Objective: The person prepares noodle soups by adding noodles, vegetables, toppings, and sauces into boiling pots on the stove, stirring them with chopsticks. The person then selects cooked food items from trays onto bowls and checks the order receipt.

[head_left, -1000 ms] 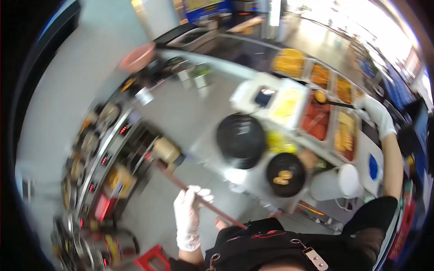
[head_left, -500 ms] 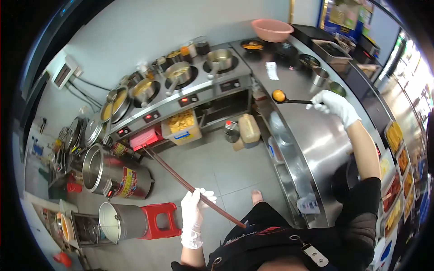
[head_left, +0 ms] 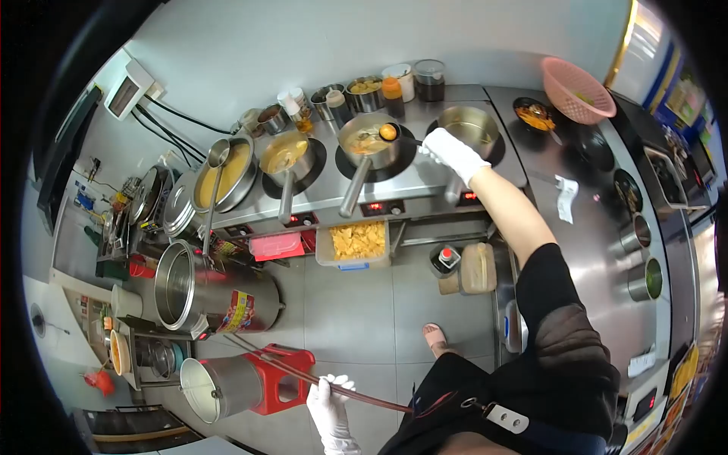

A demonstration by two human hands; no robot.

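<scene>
My right hand, in a white glove, is closed on the black handle of a ladle. A round orange-yellow item sits in the ladle's bowl, over the right rim of a saucepan with broth and food inside. Low in the view, my gloved left hand grips long brown chopsticks, which slant up to the left. To the right of that saucepan stands another pot with clear liquid; to its left is a pot of yellowish broth.
A wide pan of yellow liquid holds a metal ladle. Jars and bottles line the wall behind the stove. A pink basket and black bowls stand on the right counter. A tall steel pot and a red stool are at lower left.
The view has turned from the food trays to the stove. My right hand has carried the ladle from over the steel counter to the saucepan. My left hand still holds the chopsticks.
</scene>
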